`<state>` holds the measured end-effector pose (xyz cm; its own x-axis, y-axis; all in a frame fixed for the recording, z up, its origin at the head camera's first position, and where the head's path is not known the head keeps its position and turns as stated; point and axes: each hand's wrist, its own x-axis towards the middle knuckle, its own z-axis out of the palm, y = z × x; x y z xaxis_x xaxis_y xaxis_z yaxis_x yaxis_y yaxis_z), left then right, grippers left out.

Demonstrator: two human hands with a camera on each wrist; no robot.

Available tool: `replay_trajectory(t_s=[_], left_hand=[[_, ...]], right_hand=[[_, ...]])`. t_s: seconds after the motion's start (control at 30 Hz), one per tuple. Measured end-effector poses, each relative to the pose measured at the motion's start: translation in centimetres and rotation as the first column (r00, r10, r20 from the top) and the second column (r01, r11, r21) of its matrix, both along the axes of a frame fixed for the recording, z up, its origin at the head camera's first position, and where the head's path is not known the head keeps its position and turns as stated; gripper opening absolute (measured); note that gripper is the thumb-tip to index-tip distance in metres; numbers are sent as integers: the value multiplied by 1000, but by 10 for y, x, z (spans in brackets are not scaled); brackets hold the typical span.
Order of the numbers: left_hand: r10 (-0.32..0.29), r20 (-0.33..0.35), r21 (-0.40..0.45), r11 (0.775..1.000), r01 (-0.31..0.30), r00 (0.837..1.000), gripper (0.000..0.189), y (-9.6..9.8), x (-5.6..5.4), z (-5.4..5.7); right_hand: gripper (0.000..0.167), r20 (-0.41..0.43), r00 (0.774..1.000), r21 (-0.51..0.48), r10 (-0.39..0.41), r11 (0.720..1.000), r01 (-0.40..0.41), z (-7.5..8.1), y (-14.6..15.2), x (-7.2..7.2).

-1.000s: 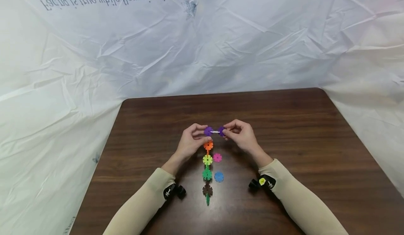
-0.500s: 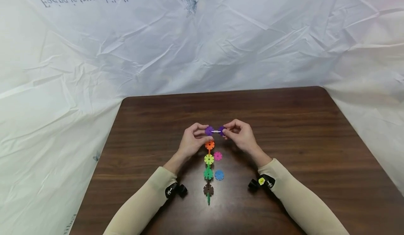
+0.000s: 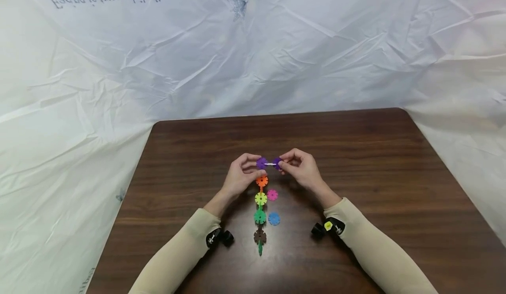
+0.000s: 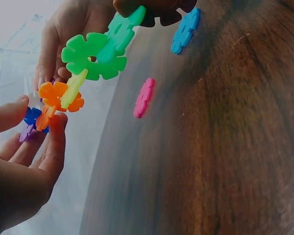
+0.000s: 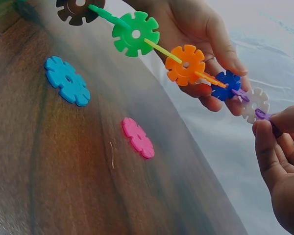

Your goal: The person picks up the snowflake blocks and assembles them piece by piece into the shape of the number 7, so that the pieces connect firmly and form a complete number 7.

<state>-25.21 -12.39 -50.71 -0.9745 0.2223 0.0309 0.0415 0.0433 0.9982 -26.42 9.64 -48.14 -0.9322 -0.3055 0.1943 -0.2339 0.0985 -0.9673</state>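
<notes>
Over the table hangs a chain of notched plastic flower discs slotted into one another. In the right wrist view it runs from a brown disc through a green disc and an orange disc to a blue disc and a white disc. My left hand grips the chain around the blue disc, beside a purple disc. My right hand pinches a second purple disc between thumb and forefinger, at the white disc's edge.
A loose pink disc and a loose light blue disc lie flat on the brown wooden table, right of the chain. White printed sheeting hangs behind the table's far edge. Each wrist wears a small black camera.
Both hands keep the same grip and almost the same place. The chain sways very slightly right and then back; the loose discs have not moved.
</notes>
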Motion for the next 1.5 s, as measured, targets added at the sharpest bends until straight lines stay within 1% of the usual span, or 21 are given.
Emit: replay_trajectory(t_s=[0.13,0.2,0.3,0.4,0.53,0.63,0.77,0.83,0.9,0.97,1.0,1.07,1.13,1.2,1.4,1.5], left_hand=[[-23,2,-15,1000,23,1000,46,0,0,1],[-32,14,-28,999,32,999,48,0,0,1],[-45,43,-38,998,47,998,48,0,-2,1],[-46,80,-18,999,47,996,44,1,-3,2],[-3,95,-15,1000,5,995,33,3,-1,2],[27,72,-18,1000,-26,997,27,3,0,0],[52,29,-2,999,-52,998,25,3,0,-2],[64,15,-2,998,-64,998,23,2,-1,-3],[72,14,3,997,-72,997,22,2,-1,-3],[78,20,6,997,-78,997,21,1,-2,-2],[82,24,6,997,-82,996,21,1,-2,-3],[87,31,10,996,-87,996,21,0,-2,-2],[91,34,10,996,-91,995,20,-1,-2,-2],[93,34,9,996,-93,995,21,-2,-2,-2],[92,27,1,996,-92,995,21,-5,0,-2],[94,22,-5,996,-93,995,21,-6,-1,-2]], right_hand=[[15,9,1000,25,6,1000,-6,2,1,-2],[15,10,1000,29,12,999,-12,3,1,-2],[15,6,1000,24,21,999,-21,3,0,-2],[15,4,999,16,33,999,-33,0,0,-2],[15,20,999,32,42,999,-42,-1,-1,-1],[16,29,998,53,48,997,-50,-8,0,-3],[18,1,998,66,64,996,-64,-26,3,-11],[20,-20,997,68,79,995,-77,-30,5,-12],[22,-32,995,72,92,993,-90,-32,7,-12],[24,-54,993,113,102,989,-95,-34,7,-11],[25,-68,992,151,106,984,-95,-35,7,-10],[26,-109,988,250,112,965,-82,-39,5,-9],[28,-151,979,350,135,934,-75,-41,3,-6],[30,-178,968,427,175,900,-84,-44,1,-3],[35,-167,938,564,303,810,-161,-50,-3,4],[36,-161,916,627,368,755,-193,-52,-4,6]])
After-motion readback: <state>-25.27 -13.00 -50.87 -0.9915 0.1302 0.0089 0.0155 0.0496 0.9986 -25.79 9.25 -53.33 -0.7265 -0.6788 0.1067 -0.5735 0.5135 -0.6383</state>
